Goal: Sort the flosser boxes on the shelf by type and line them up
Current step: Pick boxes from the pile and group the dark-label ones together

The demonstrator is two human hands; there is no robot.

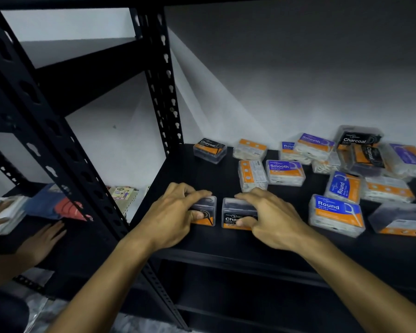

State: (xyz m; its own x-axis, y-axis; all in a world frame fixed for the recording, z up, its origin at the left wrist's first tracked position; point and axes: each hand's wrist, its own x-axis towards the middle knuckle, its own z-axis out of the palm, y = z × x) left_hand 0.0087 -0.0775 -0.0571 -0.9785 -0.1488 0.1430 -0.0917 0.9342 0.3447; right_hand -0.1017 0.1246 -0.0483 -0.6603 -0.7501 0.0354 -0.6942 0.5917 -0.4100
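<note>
Black shelf board (226, 239) is used for sorting. Two Charcoal boxes are being lined up at its front edge: one (205, 210) gripped by the left hand (175, 212), one (235, 216) by the right hand (271, 217). Next, a third Charcoal box (210, 150), beyond the left hand, likely needs fetching.

The scene is dim, with cool light falling on the white wall (274, 75) from the upper left; the black upright post (165, 75) casts fan-shaped shadows across it. The dark shelf board (226, 239) swallows detail. Wide-angle distortion bends the shelf frame at the left edge. Boxes at the board's far right corner look soft and smeared.
</note>
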